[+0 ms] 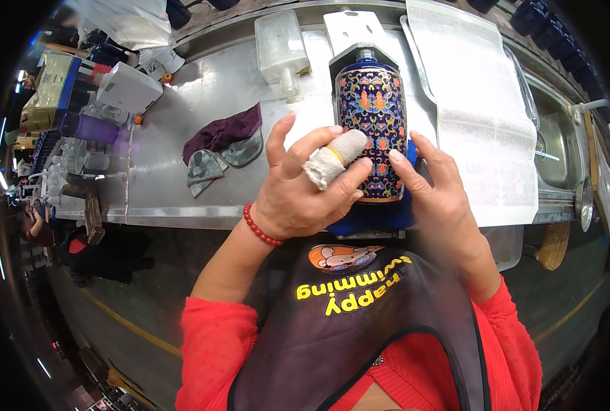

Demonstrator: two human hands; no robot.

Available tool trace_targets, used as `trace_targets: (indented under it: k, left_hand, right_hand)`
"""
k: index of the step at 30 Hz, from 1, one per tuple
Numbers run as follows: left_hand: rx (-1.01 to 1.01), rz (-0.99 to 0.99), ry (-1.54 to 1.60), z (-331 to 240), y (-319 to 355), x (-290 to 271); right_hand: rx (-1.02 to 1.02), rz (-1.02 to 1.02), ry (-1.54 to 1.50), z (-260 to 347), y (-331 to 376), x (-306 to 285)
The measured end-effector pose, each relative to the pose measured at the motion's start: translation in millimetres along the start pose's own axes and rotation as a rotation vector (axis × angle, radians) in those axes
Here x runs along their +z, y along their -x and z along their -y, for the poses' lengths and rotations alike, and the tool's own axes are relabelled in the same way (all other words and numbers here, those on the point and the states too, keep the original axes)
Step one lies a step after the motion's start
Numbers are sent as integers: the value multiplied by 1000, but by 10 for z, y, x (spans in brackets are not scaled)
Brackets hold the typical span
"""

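Far left, a white box [130, 89] sat by a purple container [89, 128]; next to the right, a dark purple cloth [224, 130] lay bunched over grey-green fabric pieces [243, 149], with a clear square bottle [278, 42] farther off, neck toward the near side. Then the left hand [293, 188]: fingers spread, not closed around anything, a pale wrap [335, 160] on one finger, that finger and the thumb at the left edge of the patterned blue bottle [370, 103]. Key relation: the patterned bottle lay between both hands, to the right of the left one and to the left of the right one, long axis running near to far, neck at the far end, base at the near end above some blue material [370, 222]. Both hands met its near half; the left one overlapped it more, so it counted as nearer. The right hand [445, 181] was open too, fingers apart, thumb tip over the bottle's right side; whether it pressed or only hovered, could not tell. Right of that, a white sheet [483, 123] covered the counter, then came a metal sink [557, 137].
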State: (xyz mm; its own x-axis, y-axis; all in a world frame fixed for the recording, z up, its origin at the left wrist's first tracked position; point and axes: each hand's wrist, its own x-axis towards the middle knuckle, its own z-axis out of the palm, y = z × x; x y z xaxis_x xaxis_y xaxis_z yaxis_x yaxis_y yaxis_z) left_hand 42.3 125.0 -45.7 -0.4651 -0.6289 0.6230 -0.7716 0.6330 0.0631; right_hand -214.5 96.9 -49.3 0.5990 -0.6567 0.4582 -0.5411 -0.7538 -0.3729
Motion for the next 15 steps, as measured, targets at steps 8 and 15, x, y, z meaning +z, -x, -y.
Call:
trace_targets:
  k: [8, 15]
  left_hand:
    - [-187, 50, 22, -147, 127, 144]
    - [-159, 45, -9, -146, 139, 158]
  right_hand:
    - [26, 79, 69, 89, -37, -43]
    - [24, 88, 70, 114, -70, -49]
